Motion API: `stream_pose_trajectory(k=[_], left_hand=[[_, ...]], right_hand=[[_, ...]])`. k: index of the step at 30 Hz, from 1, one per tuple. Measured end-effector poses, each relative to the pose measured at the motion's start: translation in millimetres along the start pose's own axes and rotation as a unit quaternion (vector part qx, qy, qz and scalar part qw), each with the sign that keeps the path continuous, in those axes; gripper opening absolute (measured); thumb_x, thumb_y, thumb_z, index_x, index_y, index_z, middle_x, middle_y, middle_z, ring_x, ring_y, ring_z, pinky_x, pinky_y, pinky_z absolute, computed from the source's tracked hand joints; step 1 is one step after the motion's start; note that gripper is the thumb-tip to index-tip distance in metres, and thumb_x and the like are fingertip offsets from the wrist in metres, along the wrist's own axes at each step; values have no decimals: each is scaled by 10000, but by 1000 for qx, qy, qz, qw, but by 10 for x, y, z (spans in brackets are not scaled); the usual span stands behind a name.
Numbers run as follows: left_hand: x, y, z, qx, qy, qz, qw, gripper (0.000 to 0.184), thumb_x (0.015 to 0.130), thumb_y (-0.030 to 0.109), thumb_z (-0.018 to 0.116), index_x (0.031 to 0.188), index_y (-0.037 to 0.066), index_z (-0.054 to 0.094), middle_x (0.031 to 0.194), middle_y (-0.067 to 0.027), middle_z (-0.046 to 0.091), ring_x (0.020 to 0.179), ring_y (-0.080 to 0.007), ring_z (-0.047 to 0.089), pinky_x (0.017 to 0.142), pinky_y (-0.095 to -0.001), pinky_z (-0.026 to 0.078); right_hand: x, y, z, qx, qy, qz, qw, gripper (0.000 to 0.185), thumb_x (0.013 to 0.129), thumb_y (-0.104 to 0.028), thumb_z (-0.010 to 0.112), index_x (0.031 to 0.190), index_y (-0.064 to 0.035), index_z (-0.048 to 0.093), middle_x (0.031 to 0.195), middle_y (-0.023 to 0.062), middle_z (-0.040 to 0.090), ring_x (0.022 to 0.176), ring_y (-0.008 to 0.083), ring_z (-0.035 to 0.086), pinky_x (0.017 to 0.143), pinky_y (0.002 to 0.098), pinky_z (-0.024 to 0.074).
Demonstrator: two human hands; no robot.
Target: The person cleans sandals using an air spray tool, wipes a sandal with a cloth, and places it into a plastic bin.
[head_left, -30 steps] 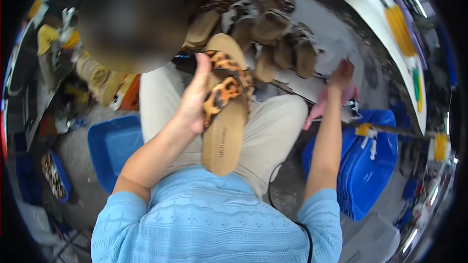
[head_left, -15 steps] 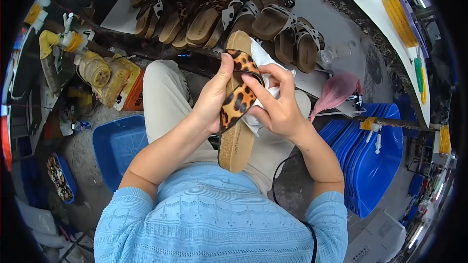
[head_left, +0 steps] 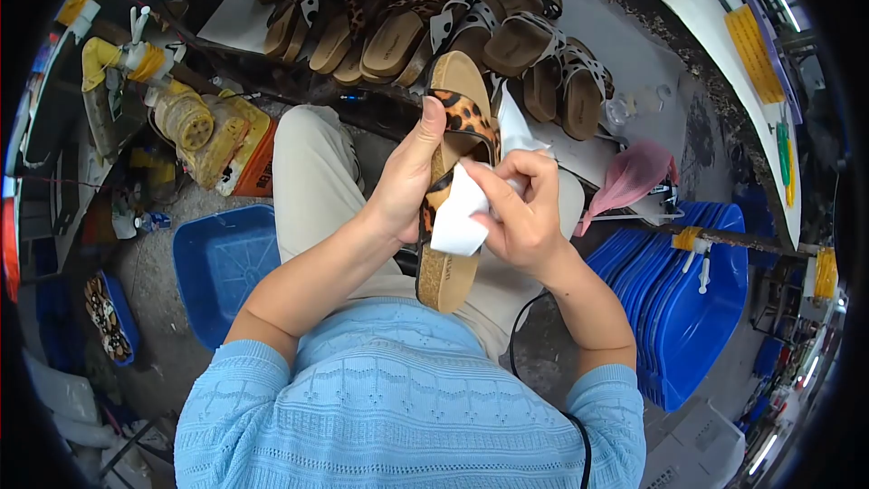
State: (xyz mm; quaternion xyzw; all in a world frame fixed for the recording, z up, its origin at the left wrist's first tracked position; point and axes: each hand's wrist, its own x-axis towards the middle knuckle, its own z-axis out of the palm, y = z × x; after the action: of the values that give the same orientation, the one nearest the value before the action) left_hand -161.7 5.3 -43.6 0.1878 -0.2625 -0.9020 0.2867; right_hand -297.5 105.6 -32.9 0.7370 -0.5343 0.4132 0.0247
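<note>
Across the far side of my view, I see a long grey table [head_left: 647,63] with a loose spread of sandals [head_left: 396,43] on it, some with spotted straps. To the right of the lap I make out a stack of blue tubs [head_left: 706,317], and to the left a single blue tub [head_left: 226,267] on the floor. A pink bag [head_left: 631,179] sits between the table and the stack. Above the lap, between the knees, I have the leopard-print sandal [head_left: 466,115], its toe end towards the table and its heel towards the blue top [head_left: 389,407]. The left hand [head_left: 405,186] grips it from the left, thumb lying along the edge by the upper strap; its other fingers are hidden behind. The right hand [head_left: 525,217] pinches a white wipe [head_left: 459,213] between thumb and bent fingers. I see that wipe draped over the lower strap, but cannot tell whether it is cloth or paper.
</note>
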Motion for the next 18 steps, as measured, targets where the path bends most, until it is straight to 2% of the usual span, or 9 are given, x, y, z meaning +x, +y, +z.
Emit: stream_pose_trajectory(k=[3,4,5,7,9,11,13,17,18], left_hand=[[17,56,-50,-28,10,-13,999,733,983,673,347,1263,24,542,1168,-120,645,1040,-197,665,891,-357,570],[41,102,-112,16,2,-10,1000,954,901,804,299,1358,-15,470,1242,-190,615,1137,-272,638,966,-414,549],[57,138,-132,14,26,0,1000,1001,875,835,292,1352,-26,474,1238,-204,613,1108,-293,647,933,-429,562],[49,271,-187,14,3,-3,1000,1028,867,847,279,1356,-37,466,1238,-212,610,1083,-307,652,906,-434,571],[59,302,-271,-10,-37,-11,999,1047,863,851,270,1425,-20,416,1274,-229,589,1112,-322,634,897,-476,568],[42,290,-239,-28,-31,-2,999,1054,859,854,270,1453,-7,391,1311,-241,563,1138,-327,619,893,-511,563],[64,244,-248,-59,-70,-21,996,1059,853,860,268,1462,0,378,1348,-250,533,1178,-323,593,911,-533,552],[52,182,-135,-30,-41,-28,998,1077,839,877,257,1459,4,372,1351,-252,522,1199,-324,572,934,-534,544],[51,190,-133,-39,-58,-29,997,1078,838,878,252,1459,5,373,1352,-254,521,1204,-327,569,932,-534,546]], right_hand=[[-223,130,-13,24,-24,35,999,379,736,-64,771,1093,26,682,969,149,541,835,277,559,721,378,492],[-290,219,-69,25,-15,24,999,343,741,-16,739,1074,35,677,982,164,551,828,279,573,711,373,499],[-339,307,-135,26,-8,12,1000,312,745,31,707,1055,44,672,994,178,560,821,281,588,701,368,506],[-353,551,-351,4,58,97,994,230,786,47,638,1015,38,656,975,180,616,822,294,630,722,356,516],[-362,856,-651,-47,109,301,946,182,838,5,621,1016,4,659,916,155,660,833,301,667,721,340,518],[-287,1306,-933,-213,176,280,919,203,859,-45,617,1053,-41,678,849,143,682,834,319,680,733,368,529],[-494,2169,-1268,-386,155,242,877,197,871,-108,620,1042,-56,703,925,188,701,854,352,681,790,438,532],[-646,3316,-1560,-495,159,157,839,187,864,-151,634,1002,-91,745,927,164,712,905,368,665,811,462,537],[-707,3519,-1559,-505,119,165,839,190,862,-175,649,997,-83,746,932,165,712,921,367,660,823,464,534]])
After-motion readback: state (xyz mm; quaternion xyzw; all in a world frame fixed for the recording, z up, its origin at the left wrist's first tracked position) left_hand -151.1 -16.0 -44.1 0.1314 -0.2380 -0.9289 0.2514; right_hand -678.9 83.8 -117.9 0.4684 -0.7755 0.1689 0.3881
